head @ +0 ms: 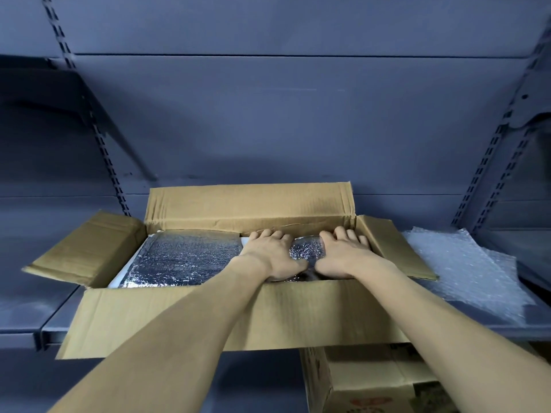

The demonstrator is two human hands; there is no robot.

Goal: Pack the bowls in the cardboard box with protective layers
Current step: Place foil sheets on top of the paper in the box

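Silver foil bundle (307,251) under left hand (269,254) and right hand (346,257), palms down, fingers spread, pressing not clenching, forearms extended, cardboard box (313,311) wall just beyond fingertips.

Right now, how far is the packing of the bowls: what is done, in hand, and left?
Done: a silver foil sheet covers the left part of the cardboard box; no bowl is visible. In hand: the left hand and the right hand press a second foil piece down on the right side. Left: the bubble wrap lies outside on the shelf, and the flaps are open.
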